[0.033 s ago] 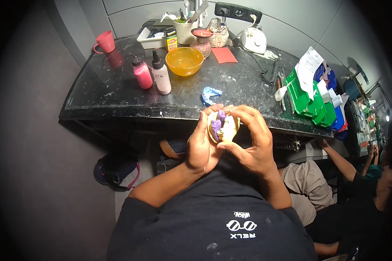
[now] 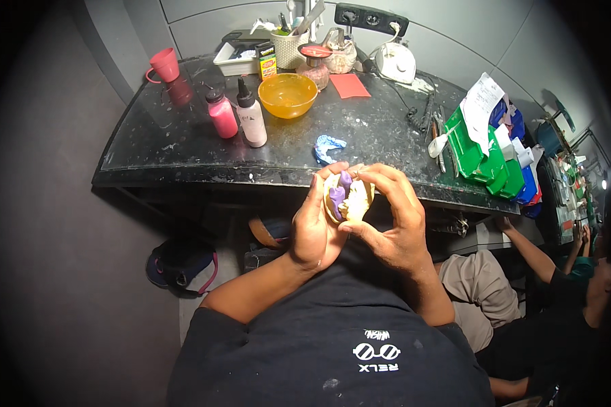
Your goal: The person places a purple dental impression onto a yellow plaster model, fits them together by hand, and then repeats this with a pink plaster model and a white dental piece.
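We see, before the black table (image 2: 204,146), the left hand (image 2: 312,237) cupped at the left side of the cream cast (image 2: 357,202), one digit along its edge, others mostly hidden, spread we can't tell; then purple lumps (image 2: 337,201) on the cast, between both hands; then the right hand (image 2: 400,234) curled round its right, fingertips at top, thumb at bottom, pinching it

My feed is bright at centre, the cream piece (image 2: 358,201) nearly washing out; shadow fills the space beneath the bench (image 2: 163,142), whose edge bows, and blackness swallows the corners.
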A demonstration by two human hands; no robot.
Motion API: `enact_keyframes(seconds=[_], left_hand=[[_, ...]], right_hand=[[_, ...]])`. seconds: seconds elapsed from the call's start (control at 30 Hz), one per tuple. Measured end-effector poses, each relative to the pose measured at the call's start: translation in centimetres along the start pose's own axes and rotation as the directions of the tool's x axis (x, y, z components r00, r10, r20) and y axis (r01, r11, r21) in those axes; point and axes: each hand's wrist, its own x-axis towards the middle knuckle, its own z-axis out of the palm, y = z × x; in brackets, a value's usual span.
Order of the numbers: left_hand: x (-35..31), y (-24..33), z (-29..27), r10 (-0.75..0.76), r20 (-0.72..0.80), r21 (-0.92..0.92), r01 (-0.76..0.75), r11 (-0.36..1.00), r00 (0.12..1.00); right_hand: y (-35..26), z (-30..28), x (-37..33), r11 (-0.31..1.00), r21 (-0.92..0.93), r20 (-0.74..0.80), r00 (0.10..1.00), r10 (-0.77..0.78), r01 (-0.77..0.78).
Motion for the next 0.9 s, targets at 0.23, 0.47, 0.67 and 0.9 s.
enact_keyframes(seconds=[0.23,0.47,0.67,0.9], left_hand=[[-0.16,0.01,-0.76,-0.022,0.014,0.024,0.022,0.999,1.000],[-0.13,-0.06,0.17,-0.062,-0.038,0.059,0.064,0.996,0.997],[-0.24,-0.05,0.17,-0.048,-0.056,0.080,0.052,0.995,0.997],[-0.37,-0.26,-0.45,0.002,0.003,0.123,-0.002,0.992,1.000]], right_hand=[[-0.13,-0.29,0.05,1.000,-0.005,0.053,0.999,0.001,-0.001],[0.12,-0.48,-0.05,1.000,-0.020,0.080,0.997,-0.014,0.016],[0.39,-0.15,-0.16,0.999,-0.027,0.082,0.996,-0.018,0.020],[0.38,-0.20,-0.21,0.999,-0.015,0.082,0.996,-0.047,0.048]])
